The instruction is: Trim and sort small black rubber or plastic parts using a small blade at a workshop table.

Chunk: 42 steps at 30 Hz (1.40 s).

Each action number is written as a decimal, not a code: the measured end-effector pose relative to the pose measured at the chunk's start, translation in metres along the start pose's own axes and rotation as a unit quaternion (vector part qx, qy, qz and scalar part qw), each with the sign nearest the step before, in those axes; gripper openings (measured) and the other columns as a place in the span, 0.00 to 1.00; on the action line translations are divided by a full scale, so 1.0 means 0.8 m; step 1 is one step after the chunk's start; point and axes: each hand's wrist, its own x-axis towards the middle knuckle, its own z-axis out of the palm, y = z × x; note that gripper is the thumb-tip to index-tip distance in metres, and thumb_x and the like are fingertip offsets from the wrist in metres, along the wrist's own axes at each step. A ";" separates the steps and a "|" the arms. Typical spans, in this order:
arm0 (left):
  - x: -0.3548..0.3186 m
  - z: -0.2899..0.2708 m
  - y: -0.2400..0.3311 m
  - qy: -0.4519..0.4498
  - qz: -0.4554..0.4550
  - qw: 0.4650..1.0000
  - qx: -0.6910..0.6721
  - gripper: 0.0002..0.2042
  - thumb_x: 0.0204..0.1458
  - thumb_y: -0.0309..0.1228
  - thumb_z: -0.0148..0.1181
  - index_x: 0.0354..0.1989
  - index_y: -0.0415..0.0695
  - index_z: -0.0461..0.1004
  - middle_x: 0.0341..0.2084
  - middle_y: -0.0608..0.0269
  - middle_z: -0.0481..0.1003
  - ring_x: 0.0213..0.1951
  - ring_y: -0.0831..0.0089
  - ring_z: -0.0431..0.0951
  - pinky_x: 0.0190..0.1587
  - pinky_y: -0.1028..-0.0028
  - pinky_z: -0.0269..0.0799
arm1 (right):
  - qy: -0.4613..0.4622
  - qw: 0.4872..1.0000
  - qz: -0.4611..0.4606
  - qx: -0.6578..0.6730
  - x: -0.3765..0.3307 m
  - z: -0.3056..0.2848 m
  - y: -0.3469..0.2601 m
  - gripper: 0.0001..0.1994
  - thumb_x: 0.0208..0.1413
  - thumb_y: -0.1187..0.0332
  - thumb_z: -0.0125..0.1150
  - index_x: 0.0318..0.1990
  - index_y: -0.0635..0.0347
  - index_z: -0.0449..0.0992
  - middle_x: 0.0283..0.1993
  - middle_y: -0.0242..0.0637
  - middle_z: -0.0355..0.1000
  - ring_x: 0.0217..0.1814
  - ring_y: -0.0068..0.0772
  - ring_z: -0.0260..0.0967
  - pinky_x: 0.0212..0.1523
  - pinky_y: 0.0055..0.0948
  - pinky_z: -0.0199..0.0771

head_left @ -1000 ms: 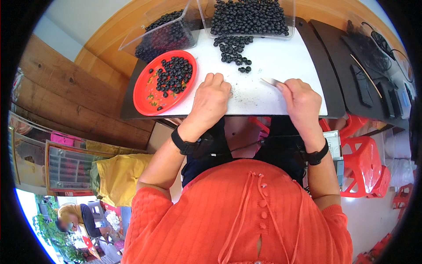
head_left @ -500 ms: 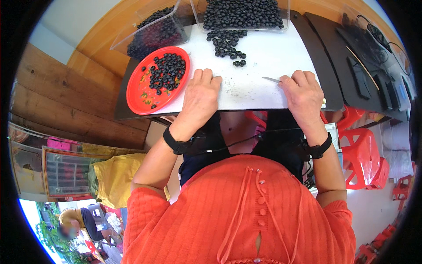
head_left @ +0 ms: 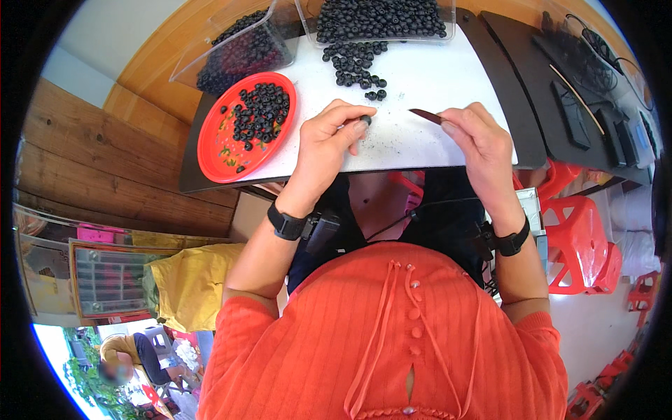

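Observation:
Between thumb and fingertips, my left hand point(head_left: 326, 143) pinches one round black bead point(head_left: 365, 120) above the white board point(head_left: 420, 150). A small knife point(head_left: 425, 116) is gripped in my right hand point(head_left: 479, 143), its blade pointing left toward the bead, with a gap between them. Dark crumbs lie scattered on the board below. Beyond my hands, loose black beads point(head_left: 355, 64) spread on the board. To the left, a red plate point(head_left: 218, 162) with a painted pattern holds several more of these beads, which have small holes.
Clear plastic bins of black beads stand at the back, one at the left point(head_left: 183, 70) and one in the middle point(head_left: 448, 33). A dark table point(head_left: 514, 84) at the right carries cables and a thin stick point(head_left: 577, 99). Red stools point(head_left: 577, 238) stand at the right; another person point(head_left: 133, 357) sits far lower left.
My left hand has turned and now shows a bead in its pinch. My right hand has raised and angled the knife. The view has shifted slightly.

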 end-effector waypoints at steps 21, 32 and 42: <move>0.012 0.022 -0.016 -0.037 -0.069 0.903 -0.423 0.16 0.60 0.23 0.55 0.55 0.29 0.73 0.36 0.54 0.75 0.36 0.67 0.74 0.35 0.72 0.72 | -0.094 0.984 0.108 0.104 0.013 0.038 -0.014 0.18 0.64 0.55 0.55 0.27 0.58 0.72 0.18 0.44 0.70 0.22 0.48 0.72 0.25 0.42 0.67; 0.010 0.029 -0.008 -0.040 -0.043 0.921 -0.386 0.15 0.60 0.22 0.54 0.55 0.29 0.73 0.38 0.57 0.72 0.36 0.68 0.74 0.36 0.72 0.73 | -0.106 0.986 0.105 0.076 0.015 0.038 -0.017 0.17 0.64 0.56 0.54 0.29 0.58 0.73 0.18 0.43 0.70 0.22 0.48 0.72 0.25 0.43 0.68; 0.008 0.030 -0.009 -0.031 -0.029 0.931 -0.362 0.15 0.60 0.22 0.53 0.54 0.28 0.73 0.38 0.56 0.72 0.34 0.68 0.74 0.36 0.73 0.73 | -0.101 0.990 0.089 0.049 0.013 0.040 -0.020 0.15 0.63 0.57 0.55 0.29 0.59 0.75 0.18 0.44 0.71 0.22 0.47 0.73 0.25 0.42 0.70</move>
